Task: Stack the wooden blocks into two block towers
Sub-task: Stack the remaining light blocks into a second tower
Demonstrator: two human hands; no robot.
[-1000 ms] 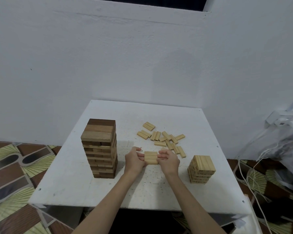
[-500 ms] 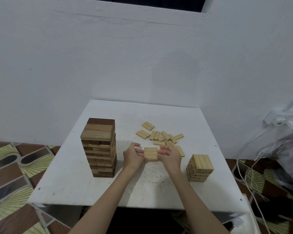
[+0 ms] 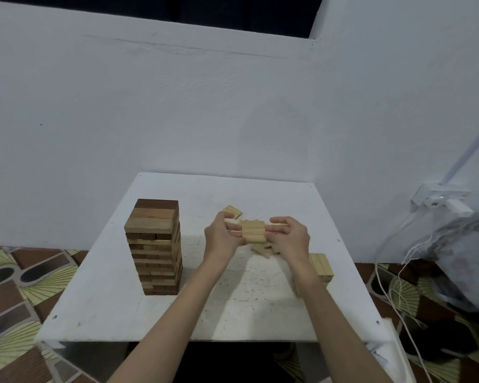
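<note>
Head view. Set of light blocks (image 3: 253, 230) held clear of the white table (image 3: 260, 299), pressed at its ends between left hand (image 3: 223, 236) and right hand (image 3: 289, 237); fingers of both curled onto it. Tall dark tower (image 3: 155, 247) standing at 9 o'clock from the hands. Short light tower (image 3: 321, 268) at 4 o'clock, mostly hidden behind right forearm. Loose blocks (image 3: 263, 250) partly covered beneath the hands; one pair (image 3: 233, 211) visible at 12 o'clock.

Step judged: carrying a layer toward the light tower. Next: square set crosswise over its top, lower gently. Block count in held set unclear.
</note>
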